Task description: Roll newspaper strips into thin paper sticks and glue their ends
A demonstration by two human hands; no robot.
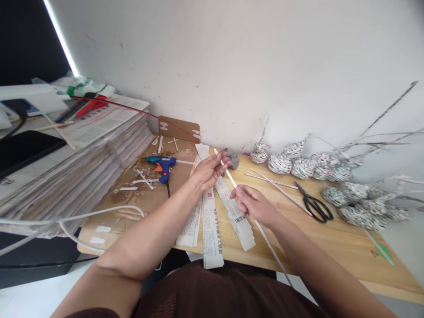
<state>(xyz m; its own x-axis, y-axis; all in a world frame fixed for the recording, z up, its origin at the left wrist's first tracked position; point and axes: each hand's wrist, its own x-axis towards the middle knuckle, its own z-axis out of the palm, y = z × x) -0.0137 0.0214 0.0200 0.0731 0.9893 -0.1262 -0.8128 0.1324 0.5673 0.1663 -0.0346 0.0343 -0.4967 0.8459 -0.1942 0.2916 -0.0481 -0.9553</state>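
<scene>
A long thin white paper tube (231, 178) slants between my hands, and its tail hangs past the table's front edge. My left hand (210, 171) pinches it near its upper end, palm turned partly up. Lower down, my right hand (251, 204) has its fingers closed round the same tube. Beneath them lie fanned newspaper strips (212, 238), partly covered by my left forearm. A grey lump (233, 160), its kind unclear, sits just behind my left hand.
A blue glue gun (165, 165) lies on cardboard (132, 207) among paper scraps. Stacked newspapers (129, 145) rise at the left. Black scissors (316, 205) and a striped paper stick (271, 180) lie at the right, before several woven paper gourds (280, 163) along the wall.
</scene>
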